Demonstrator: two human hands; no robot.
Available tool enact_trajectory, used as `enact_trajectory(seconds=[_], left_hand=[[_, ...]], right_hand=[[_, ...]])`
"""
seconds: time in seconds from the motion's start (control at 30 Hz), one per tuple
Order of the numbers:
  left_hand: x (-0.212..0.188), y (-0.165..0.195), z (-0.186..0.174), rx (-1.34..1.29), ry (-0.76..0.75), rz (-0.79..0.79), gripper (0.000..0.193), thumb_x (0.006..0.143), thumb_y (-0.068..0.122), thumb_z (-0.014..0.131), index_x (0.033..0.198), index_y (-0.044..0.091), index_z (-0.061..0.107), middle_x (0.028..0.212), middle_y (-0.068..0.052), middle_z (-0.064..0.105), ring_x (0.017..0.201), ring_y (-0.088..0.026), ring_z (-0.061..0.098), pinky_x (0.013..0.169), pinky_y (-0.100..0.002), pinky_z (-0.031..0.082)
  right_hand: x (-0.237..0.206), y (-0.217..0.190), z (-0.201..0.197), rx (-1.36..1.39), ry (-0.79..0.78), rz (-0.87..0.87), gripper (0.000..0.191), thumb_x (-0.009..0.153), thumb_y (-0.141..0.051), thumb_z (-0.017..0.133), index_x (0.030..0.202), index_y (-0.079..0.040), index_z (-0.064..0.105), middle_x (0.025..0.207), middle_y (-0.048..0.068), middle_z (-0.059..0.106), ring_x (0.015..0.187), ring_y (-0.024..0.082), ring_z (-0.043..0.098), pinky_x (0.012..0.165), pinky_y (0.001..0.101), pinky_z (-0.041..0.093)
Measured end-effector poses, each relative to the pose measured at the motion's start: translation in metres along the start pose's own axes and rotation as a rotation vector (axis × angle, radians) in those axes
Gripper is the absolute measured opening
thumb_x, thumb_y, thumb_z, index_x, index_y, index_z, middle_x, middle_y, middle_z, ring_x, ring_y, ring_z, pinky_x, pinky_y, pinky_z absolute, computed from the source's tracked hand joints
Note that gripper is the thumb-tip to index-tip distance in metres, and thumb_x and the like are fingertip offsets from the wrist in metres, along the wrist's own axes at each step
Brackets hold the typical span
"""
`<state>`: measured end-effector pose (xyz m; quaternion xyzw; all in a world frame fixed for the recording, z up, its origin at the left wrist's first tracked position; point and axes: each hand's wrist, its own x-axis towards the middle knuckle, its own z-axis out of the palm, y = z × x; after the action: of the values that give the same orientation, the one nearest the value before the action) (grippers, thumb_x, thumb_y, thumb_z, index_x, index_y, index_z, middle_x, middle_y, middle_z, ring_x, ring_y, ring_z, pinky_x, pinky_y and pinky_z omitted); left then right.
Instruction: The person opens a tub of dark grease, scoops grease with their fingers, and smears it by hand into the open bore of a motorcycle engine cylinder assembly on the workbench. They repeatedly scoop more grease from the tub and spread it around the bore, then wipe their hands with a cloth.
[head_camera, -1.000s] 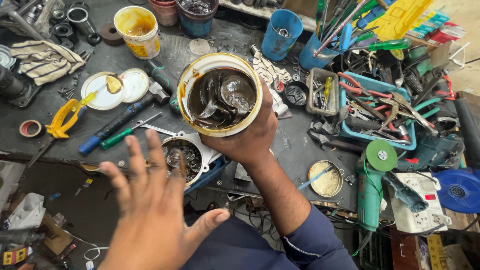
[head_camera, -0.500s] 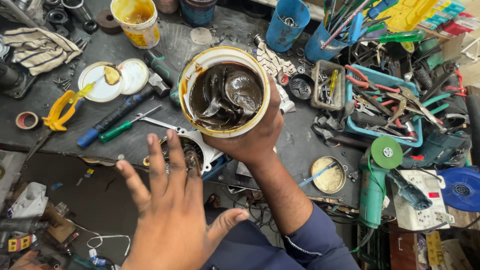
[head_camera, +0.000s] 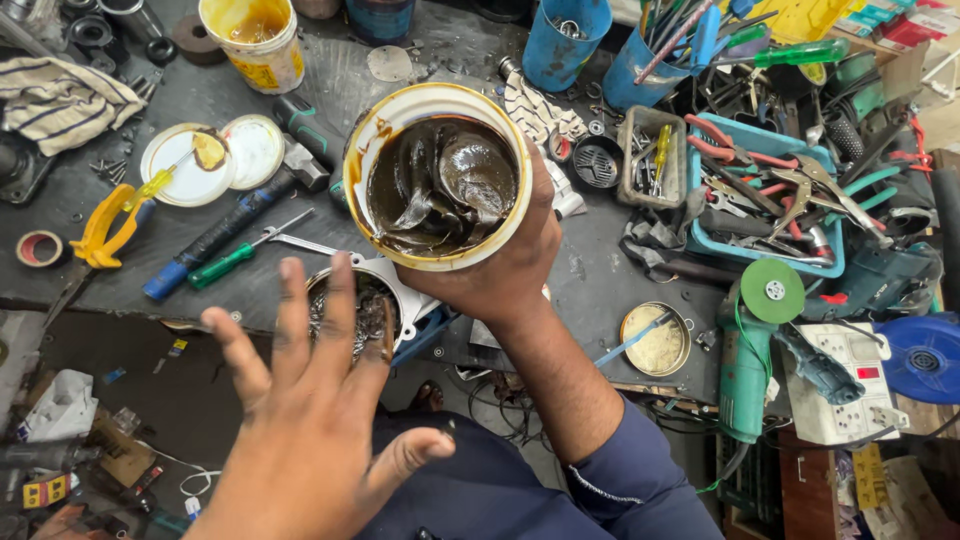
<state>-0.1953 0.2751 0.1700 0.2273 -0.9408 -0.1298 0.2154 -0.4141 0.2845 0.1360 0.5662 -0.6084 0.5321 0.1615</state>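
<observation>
Above the cluttered worktop (head_camera: 600, 290), the right hand (head_camera: 500, 270) cups the open grease tub (head_camera: 437, 175) from beneath, a likely heavy, slippery load best gripped around its wall, while the left hand (head_camera: 310, 420) hovers splayed, holding nothing.
</observation>
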Motion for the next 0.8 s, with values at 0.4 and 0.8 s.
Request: enact_trajectory(seconds=[0.4, 0.8], left_hand=[[0.016, -0.049, -0.025, -0.107, -0.08, 0.376, 0.091, 0.091, 0.079, 0.037, 0.136, 0.001, 0.049, 0.165, -0.031, 0.016, 0.157, -0.051, 0.003, 0.115, -0.078, -0.008], [0.053, -0.141, -0.037, -0.284, -0.196, 0.844, 0.068, 0.088, 0.074, 0.048, 0.129, 0.021, 0.056, 0.172, -0.02, 0.01, 0.157, -0.048, -0.001, 0.117, -0.074, -0.006]], right_hand=[[-0.002, -0.002, 0.003, -0.052, -0.026, 0.029, 0.121, 0.072, -0.039, 0.1, 0.155, -0.003, 0.02, 0.134, 0.014, 0.064, 0.12, 0.026, 0.073, 0.104, 0.0328, 0.061], [-0.012, 0.006, 0.005, -0.028, 0.025, 0.048, 0.129, 0.059, -0.044, 0.102, 0.155, -0.004, 0.026, 0.147, 0.016, 0.055, 0.132, 0.028, 0.062, 0.117, 0.0402, 0.051]])
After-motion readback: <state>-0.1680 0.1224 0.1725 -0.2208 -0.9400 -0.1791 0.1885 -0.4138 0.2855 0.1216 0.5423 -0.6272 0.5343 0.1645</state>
